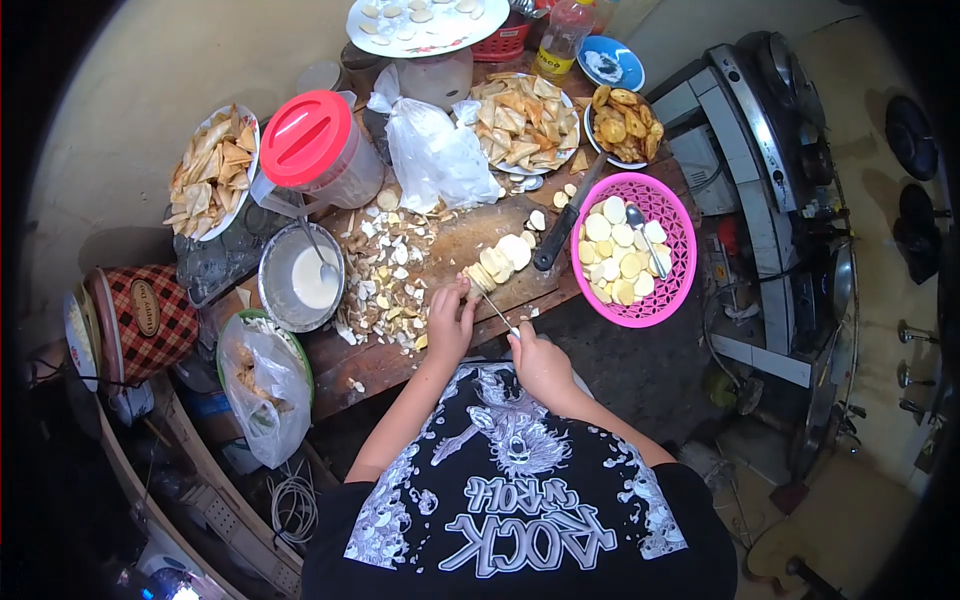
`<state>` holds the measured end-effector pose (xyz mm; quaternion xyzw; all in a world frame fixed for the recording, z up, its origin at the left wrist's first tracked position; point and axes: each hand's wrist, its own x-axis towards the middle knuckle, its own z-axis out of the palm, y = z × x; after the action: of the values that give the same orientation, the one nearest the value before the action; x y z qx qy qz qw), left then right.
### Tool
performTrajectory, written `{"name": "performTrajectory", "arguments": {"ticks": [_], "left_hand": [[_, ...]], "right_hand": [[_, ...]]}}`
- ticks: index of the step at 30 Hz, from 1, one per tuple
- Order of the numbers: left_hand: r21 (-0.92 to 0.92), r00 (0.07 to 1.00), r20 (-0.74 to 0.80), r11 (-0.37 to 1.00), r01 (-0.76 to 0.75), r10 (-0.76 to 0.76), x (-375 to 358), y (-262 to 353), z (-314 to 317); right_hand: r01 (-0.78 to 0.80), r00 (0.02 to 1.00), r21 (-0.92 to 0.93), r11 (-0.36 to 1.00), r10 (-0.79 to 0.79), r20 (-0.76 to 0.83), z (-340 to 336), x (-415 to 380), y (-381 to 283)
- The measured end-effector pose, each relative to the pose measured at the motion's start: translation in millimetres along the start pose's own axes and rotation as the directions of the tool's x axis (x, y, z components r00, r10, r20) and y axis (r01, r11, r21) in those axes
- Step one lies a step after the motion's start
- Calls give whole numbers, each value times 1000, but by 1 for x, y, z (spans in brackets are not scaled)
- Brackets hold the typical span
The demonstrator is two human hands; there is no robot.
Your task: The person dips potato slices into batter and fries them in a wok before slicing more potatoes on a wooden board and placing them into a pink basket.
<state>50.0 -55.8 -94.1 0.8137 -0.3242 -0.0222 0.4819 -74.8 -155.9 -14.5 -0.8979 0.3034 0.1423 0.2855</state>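
Note:
My right hand [537,362] is closed round the handle of a small knife [498,314]. Its blade points up and left, to the near end of a row of pale round slices [500,259] on a wooden cutting board [465,240]. With closed fingers, my left hand [452,314] holds that end of the sliced piece. Peelings and scraps [385,270] lie left of the board. To the right, a pink basket [684,255] holds many slices and a spoon [648,240]. A large knife with a black handle [557,238] lies between board and basket.
Behind stand a plastic bag [430,150], a red-lidded pitcher [350,165], folded pastries [525,120], fried pieces [627,125] and a bottle [562,40]. At left are a batter bowl [306,280], more pastries [215,170] and a bagged green plate [265,385]. A stove [760,90] stands right.

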Motion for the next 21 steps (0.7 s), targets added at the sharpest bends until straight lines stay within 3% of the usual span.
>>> {"name": "performTrajectory", "arguments": {"ticks": [17, 21], "left_hand": [[1, 1000, -19, 1000, -2, 2, 2, 3, 1], [-13, 999, 49, 1000, -5, 5, -5, 2, 1]], "right_hand": [[3, 1000, 79, 997, -4, 13, 27, 35, 12], [19, 1000, 105, 994, -16, -24, 54, 56, 16]]}}
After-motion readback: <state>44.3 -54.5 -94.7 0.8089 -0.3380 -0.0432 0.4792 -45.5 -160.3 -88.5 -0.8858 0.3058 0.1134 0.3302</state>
